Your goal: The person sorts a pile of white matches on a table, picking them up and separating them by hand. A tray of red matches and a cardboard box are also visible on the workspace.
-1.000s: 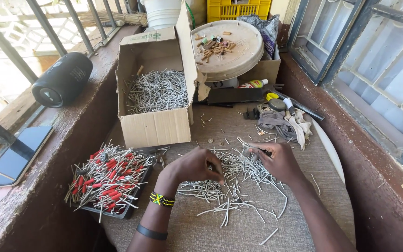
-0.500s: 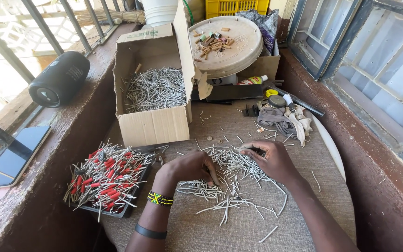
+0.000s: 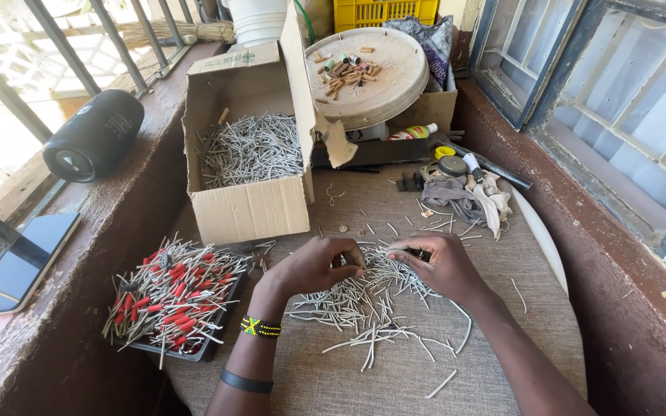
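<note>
Grey woven cloth point(image 3: 395, 377) covers the round table in front of you, and loose pale grey sticks point(image 3: 371, 308) lie scattered across its near middle in a flat heap. Your left hand point(image 3: 314, 266) rests on the left edge of that heap, fingers curled in and pinching at something small that you cannot make out from here. Your right hand point(image 3: 437, 262) sits just beside it on the right, fingers bent around a small dark piece point(image 3: 418, 252) at the fingertips; the two hands nearly meet over the heap. On your left wrist are a beaded band point(image 3: 260, 327) and, nearer you, a dark band point(image 3: 244, 380).

To the near left, a dark tray point(image 3: 210, 347) holds grey sticks with red tips point(image 3: 171, 296), piled over its edges. Farther back on the left stands an open cardboard box point(image 3: 252, 208) filled with more grey sticks. To the right of the box, a crumpled rag point(image 3: 468, 196) and small tools lie on the cloth.

Beyond them a round pale lid point(image 3: 395, 85) carries short brown pieces, with a white bucket point(image 3: 256, 19) and a yellow crate point(image 3: 383, 11) at the far end. A brown ledge point(image 3: 125, 208) runs along the left under metal bars, bearing a black cylindrical speaker point(image 3: 94, 135) and a flat phone point(image 3: 17, 266). A window frame point(image 3: 580, 115) lines the right wall.
</note>
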